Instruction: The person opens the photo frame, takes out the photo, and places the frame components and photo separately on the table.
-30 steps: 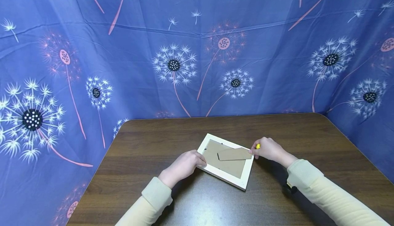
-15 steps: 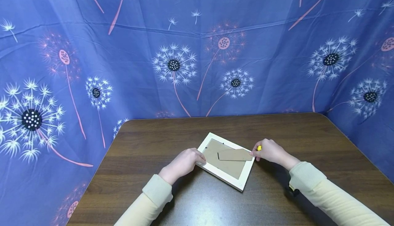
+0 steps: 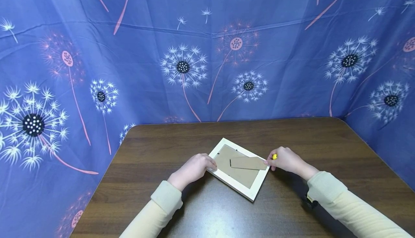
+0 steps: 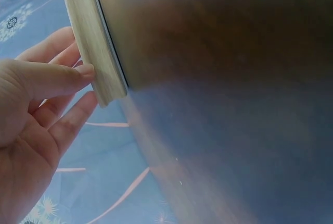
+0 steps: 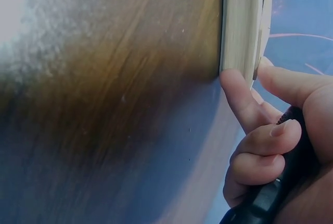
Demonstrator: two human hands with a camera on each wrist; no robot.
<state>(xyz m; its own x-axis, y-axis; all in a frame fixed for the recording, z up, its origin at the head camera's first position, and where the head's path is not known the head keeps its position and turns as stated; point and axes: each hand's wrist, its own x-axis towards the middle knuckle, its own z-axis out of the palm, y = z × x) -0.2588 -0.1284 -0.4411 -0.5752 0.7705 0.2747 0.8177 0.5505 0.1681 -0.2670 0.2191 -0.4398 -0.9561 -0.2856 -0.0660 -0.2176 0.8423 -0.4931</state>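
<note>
In the head view a white picture frame (image 3: 238, 148) shows its back upward, with a brown backing board (image 3: 241, 178) and a stand flap (image 3: 248, 163) across it. My left hand (image 3: 194, 167) grips the frame's left corner. The left wrist view shows thumb and fingers on the pale wooden edge (image 4: 93, 36). At the right corner is my right hand (image 3: 285, 160), its index finger against the frame's edge and its thumb at the flap's end. Its other fingers curl round a black handle (image 5: 265, 198); a yellow end (image 3: 274, 156) pokes out above the fist.
A dark brown wooden table (image 3: 162, 140) lies under the frame and both arms. Behind it and along both sides hangs a blue cloth (image 3: 136, 68) printed with dandelions.
The frame has turned slightly clockwise, its top corner moving right and its bottom corner left. Both hands have shifted a little with it, keeping their places at the corners.
</note>
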